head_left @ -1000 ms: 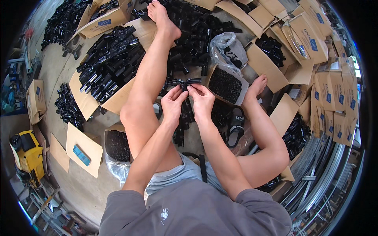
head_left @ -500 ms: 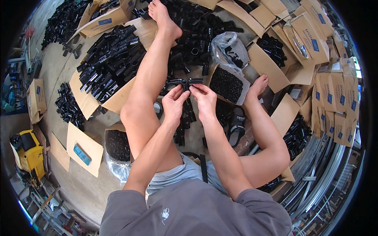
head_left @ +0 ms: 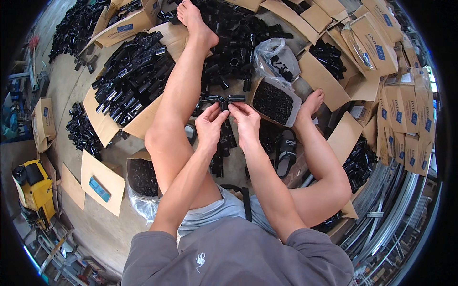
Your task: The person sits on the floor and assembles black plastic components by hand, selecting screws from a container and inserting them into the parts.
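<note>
A black pipe fitting (head_left: 236,98) with an arm out to each side is held up between my two hands, above the floor between my legs. My left hand (head_left: 210,126) is closed, pinching it low at the left of its middle. On the other side my right hand (head_left: 245,125) is also closed, thumb and fingers pinching it near its right arm. The fingertips nearly meet and cover part of the fitting's underside. Below and behind the hands lie loose black fittings (head_left: 227,136). Just right of my right hand stands a box (head_left: 297,107) of small black pieces.
A large heap of black fittings (head_left: 136,71) lies on cardboard at left. A clear plastic bag (head_left: 267,52) sits beyond the small-parts box. Stacked cartons (head_left: 403,109) and metal tubes (head_left: 386,219) line the right. A phone-like blue object (head_left: 99,188) rests on cardboard; a sandal (head_left: 286,155) lies nearby.
The fitting sits slightly more level between my hands. Both hands keep their pinch and have barely moved; the whole view has shifted very slightly.
</note>
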{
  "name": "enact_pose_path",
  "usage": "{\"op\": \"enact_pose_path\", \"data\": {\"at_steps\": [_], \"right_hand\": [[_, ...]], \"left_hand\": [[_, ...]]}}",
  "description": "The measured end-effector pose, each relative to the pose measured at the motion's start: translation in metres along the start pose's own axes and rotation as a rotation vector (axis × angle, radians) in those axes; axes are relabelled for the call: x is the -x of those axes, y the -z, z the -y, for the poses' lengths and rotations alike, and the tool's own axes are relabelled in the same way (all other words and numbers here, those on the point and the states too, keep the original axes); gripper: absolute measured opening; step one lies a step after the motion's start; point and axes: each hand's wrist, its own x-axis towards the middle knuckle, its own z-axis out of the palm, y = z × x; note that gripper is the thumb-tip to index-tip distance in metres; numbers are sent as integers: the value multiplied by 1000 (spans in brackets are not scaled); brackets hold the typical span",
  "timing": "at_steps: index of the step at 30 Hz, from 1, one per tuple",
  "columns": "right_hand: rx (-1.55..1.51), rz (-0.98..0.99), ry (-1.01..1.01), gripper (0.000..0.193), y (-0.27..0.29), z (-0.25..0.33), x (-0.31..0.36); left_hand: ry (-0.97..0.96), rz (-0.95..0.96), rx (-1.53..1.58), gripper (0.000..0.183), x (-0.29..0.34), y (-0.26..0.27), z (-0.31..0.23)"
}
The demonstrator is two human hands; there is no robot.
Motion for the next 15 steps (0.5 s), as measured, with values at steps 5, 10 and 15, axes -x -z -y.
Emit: {"op": "enact_pose_path", "data": {"at_steps": [5, 10, 15], "right_hand": [[-35, 2, -63, 21, 3, 0, -1], [-96, 36, -112, 20, 9, 1, 0], [-43, 34, -111, 19, 10, 3, 0]], "left_hand": [[-25, 2, -30, 53, 1, -2, -2], [-32, 20, -32, 53, 0, -1, 0], [-31, 17, -44, 53, 1, -1, 0]]}}
